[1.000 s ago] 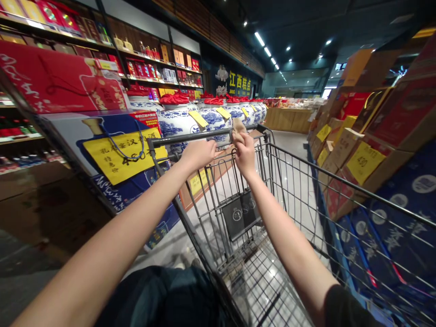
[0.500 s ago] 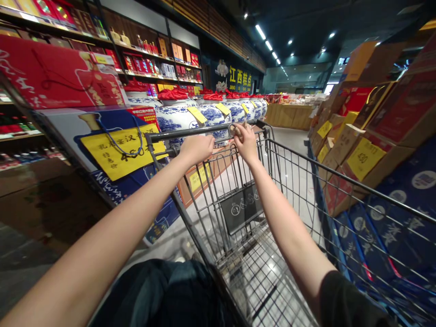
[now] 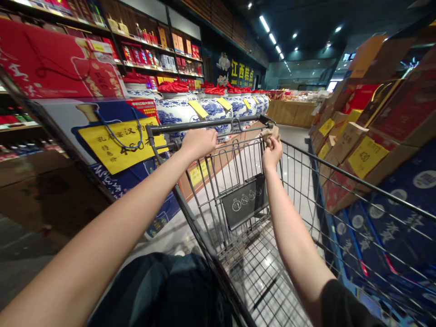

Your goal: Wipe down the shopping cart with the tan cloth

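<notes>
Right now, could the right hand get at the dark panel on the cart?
Probably: the dark panel sits below the right hand with nothing visible in between, though that hand holds a beige cloth.

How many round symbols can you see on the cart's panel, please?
4, in a row rising rightward on the panel: the first symbol at left, the second and third midway, the fourth nearest the right arm, which may hide more.
</notes>
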`<state>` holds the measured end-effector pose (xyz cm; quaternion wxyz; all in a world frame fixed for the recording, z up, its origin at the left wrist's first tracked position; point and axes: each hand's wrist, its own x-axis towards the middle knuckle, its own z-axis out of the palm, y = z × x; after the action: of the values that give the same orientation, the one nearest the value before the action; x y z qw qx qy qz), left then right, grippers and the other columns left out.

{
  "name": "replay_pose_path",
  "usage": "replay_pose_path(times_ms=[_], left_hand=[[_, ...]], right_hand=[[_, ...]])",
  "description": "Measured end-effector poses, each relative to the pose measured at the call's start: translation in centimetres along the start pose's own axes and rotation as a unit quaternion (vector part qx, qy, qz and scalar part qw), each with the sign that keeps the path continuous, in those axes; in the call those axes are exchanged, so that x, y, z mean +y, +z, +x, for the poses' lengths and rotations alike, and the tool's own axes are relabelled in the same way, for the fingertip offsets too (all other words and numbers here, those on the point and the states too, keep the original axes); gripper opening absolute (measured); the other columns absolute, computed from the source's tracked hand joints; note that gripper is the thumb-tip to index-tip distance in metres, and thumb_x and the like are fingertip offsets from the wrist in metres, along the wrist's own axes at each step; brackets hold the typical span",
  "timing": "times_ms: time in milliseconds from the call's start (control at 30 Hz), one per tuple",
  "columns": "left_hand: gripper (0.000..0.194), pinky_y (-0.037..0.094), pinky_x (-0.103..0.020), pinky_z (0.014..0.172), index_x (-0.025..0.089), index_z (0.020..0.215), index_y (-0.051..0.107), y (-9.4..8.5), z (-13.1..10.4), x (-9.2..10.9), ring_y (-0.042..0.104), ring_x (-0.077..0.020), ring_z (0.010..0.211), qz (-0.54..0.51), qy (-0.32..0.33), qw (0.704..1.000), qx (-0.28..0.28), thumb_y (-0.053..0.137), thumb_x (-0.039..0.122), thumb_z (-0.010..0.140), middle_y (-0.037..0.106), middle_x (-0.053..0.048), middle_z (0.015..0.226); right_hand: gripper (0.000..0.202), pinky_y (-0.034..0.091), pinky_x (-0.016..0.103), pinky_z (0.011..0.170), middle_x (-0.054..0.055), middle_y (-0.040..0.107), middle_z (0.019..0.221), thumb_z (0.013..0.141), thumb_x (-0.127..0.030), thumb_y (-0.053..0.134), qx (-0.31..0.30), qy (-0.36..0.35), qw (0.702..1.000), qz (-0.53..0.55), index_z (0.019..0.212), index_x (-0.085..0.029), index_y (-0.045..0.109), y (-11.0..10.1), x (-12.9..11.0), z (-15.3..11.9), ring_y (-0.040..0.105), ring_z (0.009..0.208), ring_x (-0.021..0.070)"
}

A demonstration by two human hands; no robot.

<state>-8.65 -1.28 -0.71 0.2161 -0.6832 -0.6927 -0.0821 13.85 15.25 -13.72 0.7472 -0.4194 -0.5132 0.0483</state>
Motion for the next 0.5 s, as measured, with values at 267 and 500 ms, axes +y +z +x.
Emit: replay_pose_path(times_ms=[267,500], left_hand=[[0.055,0.052,-0.042,0.09,0.015,0.122,0.069,-0.7,-0.4,0.3,0.071,-0.0355,0.113,0.002,-0.002,1.0,-0.013,0.022,0.036,0.103,0.076,-0.017,0.116],[0.054,0.051,-0.041,0.09,0.015,0.116,0.072,-0.3,-0.2,0.3,0.07,-0.0353,0.112,-0.012,0.0,1.0,0.001,0.024,0.036,0.102,0.075,-0.016,0.116]], right_hand=[[0.037,0.058,0.045,0.099,0.012,0.069,0.114,0.077,-0.012,0.047,-0.011,-0.011,0.998,0.058,0.097,-0.021,0.076,-4.6,-1.3,-13.1,0.07,0.113,0.0254],[0.057,0.04,0.057,0.122,0.012,0.061,0.142,0.081,-0.009,0.042,-0.027,-0.052,0.996,0.072,0.129,-0.022,0.07,-3.4,-3.0,-3.8,0.054,0.141,0.0262]])
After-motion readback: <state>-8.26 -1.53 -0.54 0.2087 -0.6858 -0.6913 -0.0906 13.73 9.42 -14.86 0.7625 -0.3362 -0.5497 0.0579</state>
